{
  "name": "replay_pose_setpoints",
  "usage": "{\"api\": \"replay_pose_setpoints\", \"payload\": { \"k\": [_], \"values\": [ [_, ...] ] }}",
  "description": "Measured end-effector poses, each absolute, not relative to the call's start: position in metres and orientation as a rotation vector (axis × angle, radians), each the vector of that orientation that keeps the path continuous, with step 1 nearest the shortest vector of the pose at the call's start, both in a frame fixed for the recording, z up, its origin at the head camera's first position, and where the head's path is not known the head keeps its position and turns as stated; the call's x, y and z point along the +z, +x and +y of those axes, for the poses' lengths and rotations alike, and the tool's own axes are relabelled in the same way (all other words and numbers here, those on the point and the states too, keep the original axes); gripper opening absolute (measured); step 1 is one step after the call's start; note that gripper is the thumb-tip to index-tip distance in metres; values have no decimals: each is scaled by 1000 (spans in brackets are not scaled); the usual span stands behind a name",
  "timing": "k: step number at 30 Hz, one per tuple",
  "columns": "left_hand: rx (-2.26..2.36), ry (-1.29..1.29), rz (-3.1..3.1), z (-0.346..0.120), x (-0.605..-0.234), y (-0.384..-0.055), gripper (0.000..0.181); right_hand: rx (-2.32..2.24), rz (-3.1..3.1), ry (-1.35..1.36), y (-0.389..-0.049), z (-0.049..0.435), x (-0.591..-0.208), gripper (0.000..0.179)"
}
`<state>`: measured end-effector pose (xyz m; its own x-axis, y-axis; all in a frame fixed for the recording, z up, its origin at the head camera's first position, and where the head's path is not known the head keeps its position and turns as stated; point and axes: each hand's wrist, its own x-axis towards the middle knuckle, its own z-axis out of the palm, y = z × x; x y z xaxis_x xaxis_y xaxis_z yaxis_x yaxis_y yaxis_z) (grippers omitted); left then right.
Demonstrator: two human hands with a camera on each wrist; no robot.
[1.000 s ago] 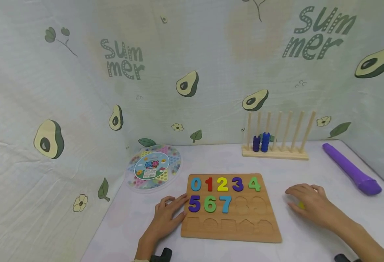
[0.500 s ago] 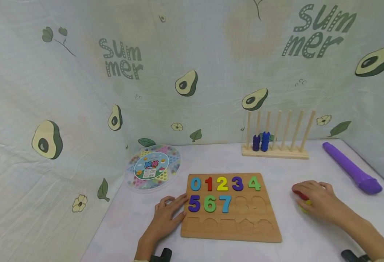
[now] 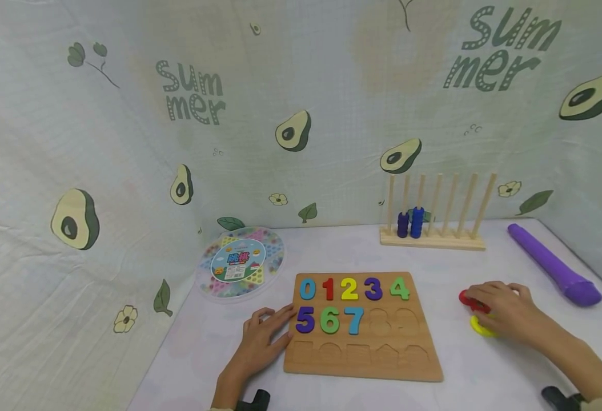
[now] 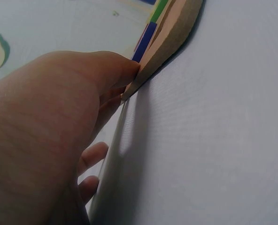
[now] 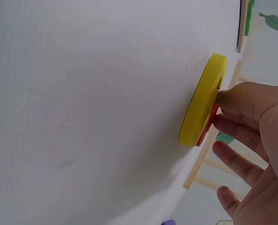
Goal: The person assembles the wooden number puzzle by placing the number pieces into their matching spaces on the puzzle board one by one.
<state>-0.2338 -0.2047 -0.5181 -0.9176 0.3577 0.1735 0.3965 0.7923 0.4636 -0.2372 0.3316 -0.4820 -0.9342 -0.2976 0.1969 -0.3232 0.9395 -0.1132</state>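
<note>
My left hand [image 3: 262, 337] rests at the left edge of a wooden number board [image 3: 357, 365], its thumb [image 4: 125, 68] at the board's edge beside the purple 5 [image 3: 305, 319]. The coloured digits 0 to 7 sit in the board's top two rows. Right of the board, my right hand [image 3: 506, 311] pinches a red number piece [image 3: 466, 298] with thumb and index finger, low over the table. A yellow number piece [image 5: 202, 105] lies against it on the near side. The hand partly hides both pieces, so their digits are unclear. The other right fingers stay spread.
A wooden peg rack [image 3: 432, 242] with two dark blue stacks stands at the back. A purple microphone-shaped object [image 3: 555, 265] lies far right. The round, clear-lidded board game [image 3: 239, 291] sits back left. Patterned cloth [image 3: 260, 182] hangs behind the table.
My right hand has shifted right, and its fingers have come onto the red piece. More of the red and yellow pieces shows now. The left hand and the board stay put.
</note>
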Motion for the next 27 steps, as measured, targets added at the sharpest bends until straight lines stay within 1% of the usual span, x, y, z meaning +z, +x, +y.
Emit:
{"api": "replay_pose_setpoints", "payload": {
  "k": [5,13,20,27],
  "values": [
    [-763,-607,-2900,-207,-520,-233,50,244,-2950,492,-244,332,-481,36],
    [-769,-618,-2898,-205,-518,-235,51,407,-2951,505,-251,331,-485,38],
    [-765,-612,-2902,-204,-518,-235,52,430,-2979,430,-251,328,-485,56],
    [-757,-602,-2910,-203,-519,-235,52,317,-3001,425,-249,330,-483,54]
  ]
}}
